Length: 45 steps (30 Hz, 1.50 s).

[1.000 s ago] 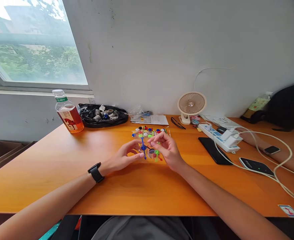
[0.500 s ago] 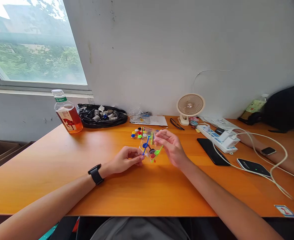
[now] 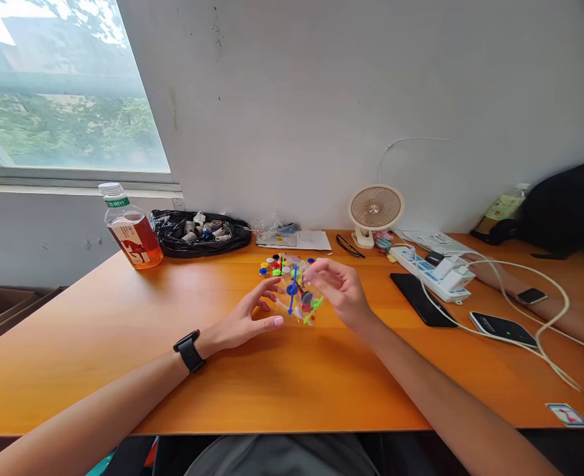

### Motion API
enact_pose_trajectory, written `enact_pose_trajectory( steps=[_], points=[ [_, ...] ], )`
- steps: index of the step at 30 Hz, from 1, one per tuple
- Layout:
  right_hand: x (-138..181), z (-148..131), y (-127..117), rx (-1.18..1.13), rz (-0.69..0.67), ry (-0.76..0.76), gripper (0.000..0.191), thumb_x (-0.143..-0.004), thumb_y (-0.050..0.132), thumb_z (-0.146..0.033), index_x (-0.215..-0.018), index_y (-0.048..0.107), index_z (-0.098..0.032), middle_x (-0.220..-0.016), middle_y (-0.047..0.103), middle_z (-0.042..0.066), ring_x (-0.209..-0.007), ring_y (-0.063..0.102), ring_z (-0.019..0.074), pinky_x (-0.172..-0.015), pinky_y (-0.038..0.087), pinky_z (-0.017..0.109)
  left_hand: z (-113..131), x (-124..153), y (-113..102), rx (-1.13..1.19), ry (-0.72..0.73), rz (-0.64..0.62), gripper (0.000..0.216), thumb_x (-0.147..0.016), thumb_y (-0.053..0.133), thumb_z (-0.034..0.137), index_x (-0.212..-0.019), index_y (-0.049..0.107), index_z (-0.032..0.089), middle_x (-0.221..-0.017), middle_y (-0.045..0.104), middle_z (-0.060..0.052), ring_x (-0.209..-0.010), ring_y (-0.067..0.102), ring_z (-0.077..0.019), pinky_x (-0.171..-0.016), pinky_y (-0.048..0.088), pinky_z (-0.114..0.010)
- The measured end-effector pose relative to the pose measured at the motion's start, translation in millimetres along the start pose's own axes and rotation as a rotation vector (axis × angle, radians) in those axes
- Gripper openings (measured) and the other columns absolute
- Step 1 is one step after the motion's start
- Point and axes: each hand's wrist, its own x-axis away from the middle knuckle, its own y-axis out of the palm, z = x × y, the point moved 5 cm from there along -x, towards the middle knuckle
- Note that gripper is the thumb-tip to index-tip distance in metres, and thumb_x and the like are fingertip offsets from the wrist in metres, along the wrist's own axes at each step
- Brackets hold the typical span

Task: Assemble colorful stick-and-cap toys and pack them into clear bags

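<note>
Between my hands hangs a clear plastic bag [image 3: 299, 305] with small coloured plastic parts in it. A blue arrow-shaped piece [image 3: 292, 292], a green arrow-shaped piece [image 3: 314, 309] and a grey disc [image 3: 306, 298] show through the film. My right hand [image 3: 338, 291] pinches the bag's upper right side, its fingers closed. To the left, my left hand [image 3: 246, 319] is open, thumb and fingers apart, close beside the bag. Just behind, small round coloured pieces [image 3: 264, 272] lie on the table in yellow, blue, white, red and green.
A bottle [image 3: 135, 238] of amber drink and a black bag of grey pieces [image 3: 200, 246] stand back left. A small fan [image 3: 375, 210], power strip [image 3: 428, 274], black flat slab [image 3: 418, 299], phone-like device [image 3: 502, 329] and cables lie right. Another person's forearm [image 3: 564, 314] rests at far right.
My left hand has let go of the bag, its fingers spreading apart. The bag now hangs from my right hand, and the blue piece inside stands more upright.
</note>
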Motion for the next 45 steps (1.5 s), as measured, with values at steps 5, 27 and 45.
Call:
enact_pose_trajectory(
  steps=[5,27,45],
  points=[
    [5,4,11,-0.059,-0.048,0.051,0.026,-0.089,0.081,-0.047,-0.083,0.075,-0.023,-0.082,0.073,0.004,-0.079,0.068,0.0211,-0.079,0.056,0.035,9,-1,5,0.079,0.042,-0.070,0.064,-0.094,0.074,0.055,-0.149,0.057,0.028,-0.143,0.062,-0.012,-0.126,0.059,-0.0279,-0.106,0.050,-0.040],
    [9,48,20,-0.149,-0.145,0.266,0.033,-0.078,0.089,-0.050,-0.087,0.078,-0.021,-0.073,0.069,0.001,-0.061,0.058,0.0137,-0.056,0.049,0.027,-6,-4,-2,0.429,-0.155,0.111,0.043,-0.078,0.094,0.038,-0.111,0.078,0.015,-0.104,0.082,-0.009,-0.090,0.075,-0.0190,-0.087,0.059,-0.032],
    [7,49,17,-0.189,-0.126,0.257,0.033,-0.076,0.092,-0.043,-0.098,0.079,-0.022,-0.078,0.070,0.001,-0.070,0.063,0.0147,-0.063,0.056,0.027,2,-7,-16,0.261,-0.102,0.213,0.037,-0.078,0.092,0.046,-0.088,0.076,0.014,-0.075,0.072,-0.002,-0.068,0.061,-0.0119,-0.066,0.050,-0.024]
  ],
)
